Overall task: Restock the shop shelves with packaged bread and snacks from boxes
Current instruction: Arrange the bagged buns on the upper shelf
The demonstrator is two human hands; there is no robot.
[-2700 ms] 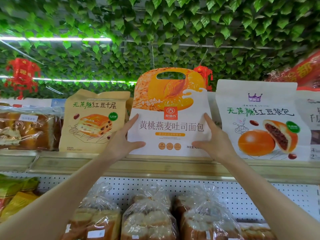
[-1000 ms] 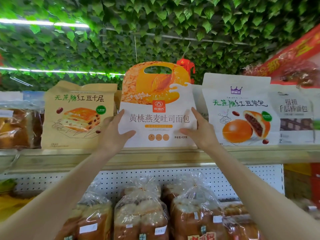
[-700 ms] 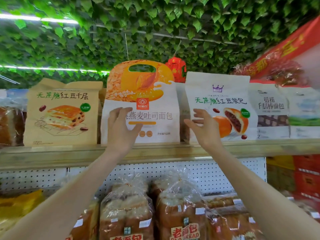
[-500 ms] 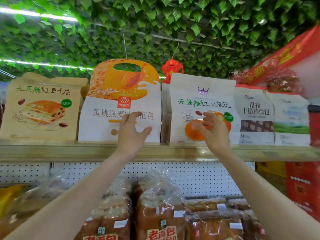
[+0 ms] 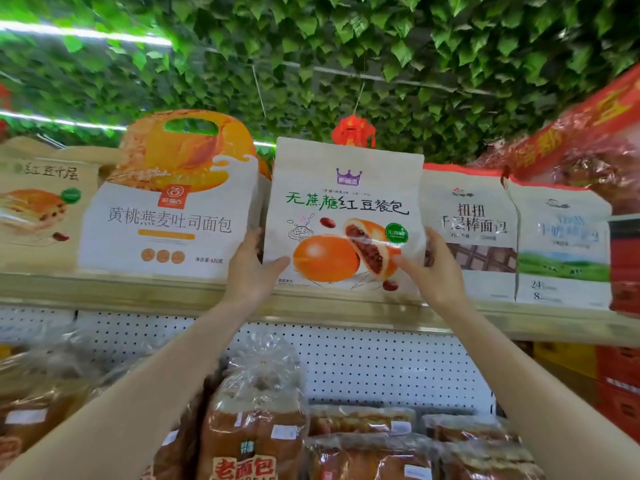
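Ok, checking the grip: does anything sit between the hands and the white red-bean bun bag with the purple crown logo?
Nothing visible: left hand and right hand grip the white bun bag at its lower edges.

The red-bean bun bag (image 5: 346,209) looks like matt, faintly grainy off-white paper, with a shinier patch over the printed buns; the peach toast bag (image 5: 166,220) beside it is smooth, its white face matt and its orange top slightly glossy; the tan bag (image 5: 38,202) at far left is dull, kraft-like paper; the shelf edge (image 5: 311,308) has a pale wood look, smooth and satin; the back panel (image 5: 363,362) is white, perforated and matt, seemingly painted metal; the loaves (image 5: 256,403) below sit in clear, crinkled, glossy plastic; the ceiling leaves (image 5: 346,46) look plastic, lightly shiny.
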